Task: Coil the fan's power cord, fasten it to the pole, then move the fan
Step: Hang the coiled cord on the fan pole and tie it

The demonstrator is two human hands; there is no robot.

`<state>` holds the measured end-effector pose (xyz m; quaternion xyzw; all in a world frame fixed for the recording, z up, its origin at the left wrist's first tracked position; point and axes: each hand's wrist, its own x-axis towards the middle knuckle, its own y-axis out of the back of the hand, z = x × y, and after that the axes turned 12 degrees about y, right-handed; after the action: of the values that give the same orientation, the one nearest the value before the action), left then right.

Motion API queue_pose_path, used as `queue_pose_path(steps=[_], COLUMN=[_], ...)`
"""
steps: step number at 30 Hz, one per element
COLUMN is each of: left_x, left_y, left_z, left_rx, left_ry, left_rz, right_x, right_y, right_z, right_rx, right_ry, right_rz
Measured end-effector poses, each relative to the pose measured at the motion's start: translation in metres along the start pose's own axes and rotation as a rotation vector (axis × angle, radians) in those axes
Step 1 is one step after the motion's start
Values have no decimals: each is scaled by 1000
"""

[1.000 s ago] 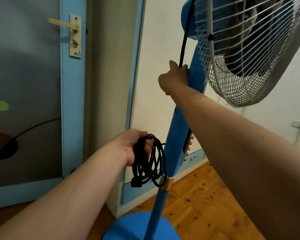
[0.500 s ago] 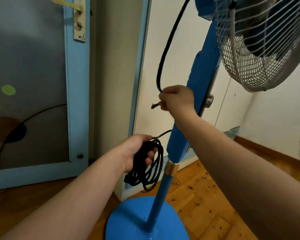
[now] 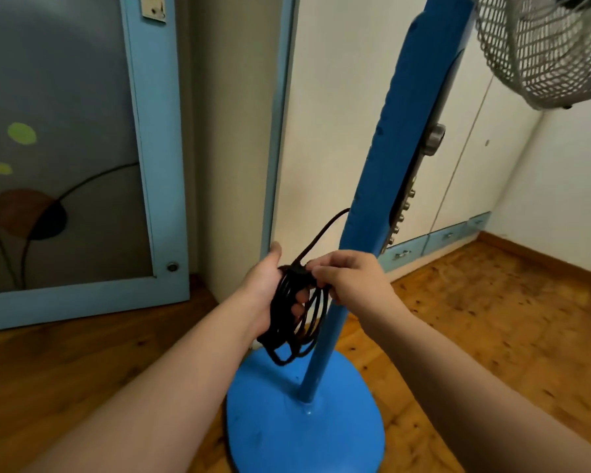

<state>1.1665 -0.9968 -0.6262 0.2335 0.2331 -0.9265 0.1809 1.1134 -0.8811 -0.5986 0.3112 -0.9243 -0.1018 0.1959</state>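
A blue pedestal fan stands in front of me, its pole (image 3: pixel 325 339) rising from a round blue base (image 3: pixel 287 428) to a wide blue column (image 3: pixel 400 138) with knobs; the grey wire cage (image 3: pixel 543 52) shows at top right. My left hand (image 3: pixel 265 291) grips the black power cord (image 3: pixel 292 322), wound into a coil of several loops just left of the pole. One strand runs up from the coil to the column. My right hand (image 3: pixel 352 285) pinches the top of the coil with curled fingers, right beside my left hand.
A blue-framed door with a grey panel (image 3: pixel 69 158) stands to the left, a cream wall behind the fan. Low blue drawers (image 3: pixel 437 240) line the wall at right. The floor is wooden parquet (image 3: pixel 492 319).
My right hand dropped from the upper cord beside the column down to the coil in my left hand. My view tilted down, showing more of the base.
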Motion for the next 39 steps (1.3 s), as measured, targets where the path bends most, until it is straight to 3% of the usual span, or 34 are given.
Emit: queue_pose_path(steps=[3, 15, 23, 29, 34, 39], left_x=[2, 7, 7, 8, 5, 1], left_y=[-2, 3, -2, -1, 1, -1], left_z=[-4, -8, -15, -13, -11, -5], left_rx=[-27, -39, -204, -147, -72, 18], left_ry=[9, 128, 123, 129, 148, 179], left_rz=[84, -22, -60, -2, 4, 2], right_x=[-9, -10, 1, -3, 0, 2], right_y=[1, -11, -28, -24, -22, -30], right_z=[14, 82, 75, 74, 82, 84], right_rx=[-16, -338, -319, -4, 81, 565], right_ry=[-13, -152, -127, -193, -192, -267], right_rz=[13, -21, -62, -140, -86, -7])
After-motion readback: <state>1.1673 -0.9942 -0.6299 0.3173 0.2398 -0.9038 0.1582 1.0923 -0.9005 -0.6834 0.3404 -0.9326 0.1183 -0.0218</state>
